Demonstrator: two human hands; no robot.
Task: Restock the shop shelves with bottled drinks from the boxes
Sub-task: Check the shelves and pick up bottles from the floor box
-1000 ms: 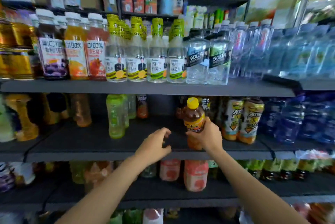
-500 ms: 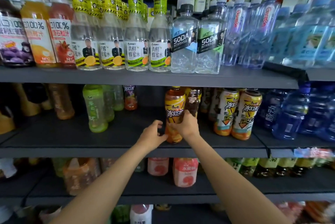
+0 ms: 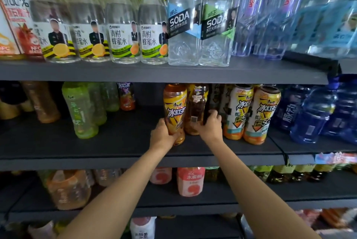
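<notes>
Two amber iced-tea bottles stand side by side on the middle shelf (image 3: 123, 151). The front one (image 3: 174, 107) has a yellow label with a lightning design; my left hand (image 3: 164, 135) grips its lower part from the left. The second iced-tea bottle (image 3: 197, 107) stands just right of it and a little further back, its barcode facing me. My right hand (image 3: 209, 124) holds that bottle at its base, fingers wrapped round its right side. Both bottles stand upright on the shelf board.
Two more iced-tea bottles (image 3: 253, 115) stand close to the right, then blue drink bottles (image 3: 313, 115). Green tea bottles (image 3: 81, 111) stand at the left with bare shelf between. Soda bottles (image 3: 183, 22) line the upper shelf (image 3: 251, 72); pink bottles (image 3: 190, 180) sit on the one below.
The camera has come closer to the shelf. My right hand moved off the yellow-label bottle onto the one behind it, and my left hand, free before, now grips the yellow-label bottle.
</notes>
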